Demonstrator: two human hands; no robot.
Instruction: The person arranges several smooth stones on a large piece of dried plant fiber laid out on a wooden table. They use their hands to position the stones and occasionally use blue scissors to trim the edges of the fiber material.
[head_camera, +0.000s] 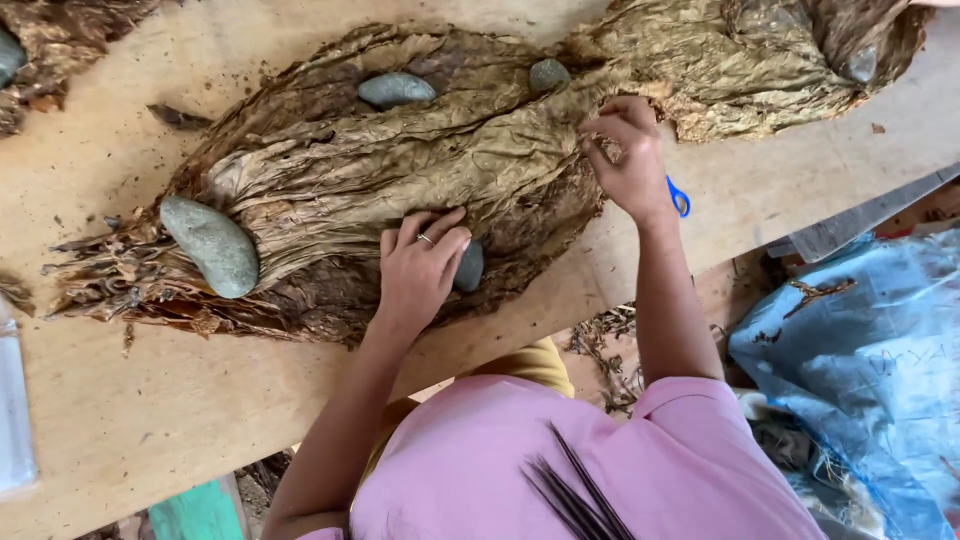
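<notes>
1. The left hand (418, 272), a ring on one finger, lies palm-down on the stack of dried tobacco leaves (400, 170) with its fingers curled over a small grey stone (468, 266). It presses rather than lifts, so I judge it is pinning the near edge of the stack flat.
2. The right hand (628, 160) pinches the crumpled leaf at the stack's right end, fingertips closed on the leaf tissue, seemingly tugging it smooth.
3. The stack lies spread across the wooden table (150, 400).
4. A large oval stone (212, 246) sits on the stack's left end, with two smaller stones (396, 89) along its far edge; they look placed as weights.
5. Blue scissor handles (679, 197) peek out just right of the stack, behind the right wrist.
6. A blue plastic sheet (860, 350) lies below the table, well right of the stack.
</notes>
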